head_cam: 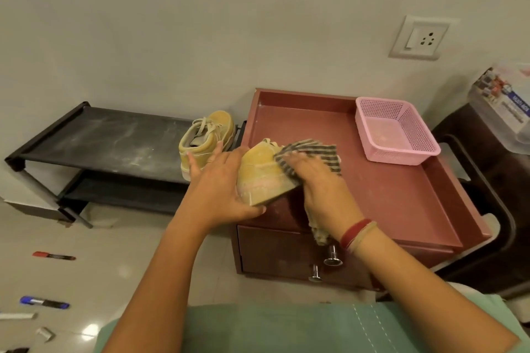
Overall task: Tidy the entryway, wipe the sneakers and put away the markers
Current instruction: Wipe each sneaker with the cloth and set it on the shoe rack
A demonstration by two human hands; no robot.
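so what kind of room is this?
Likely a home entryway: a low black shoe rack against the wall with a yellow sneaker on it, a small drawer cabinet beside it, and markers on the tiled floor.

One sneaker (265,173) is held on the cabinet surface (401,189), a basket (397,130) set at its back right. The other sneaker (205,139) is parked on the rack (106,137) to the left; markers (54,255) are scattered on the floor (120,261).

Held sneaker (262,178): toe hidden under striped cloth (312,152) and right hand (315,180). Storage box (502,106) cut off at right edge, label print blurred. Markers at bottom-left (17,349) clipped by frame; colours unclear.
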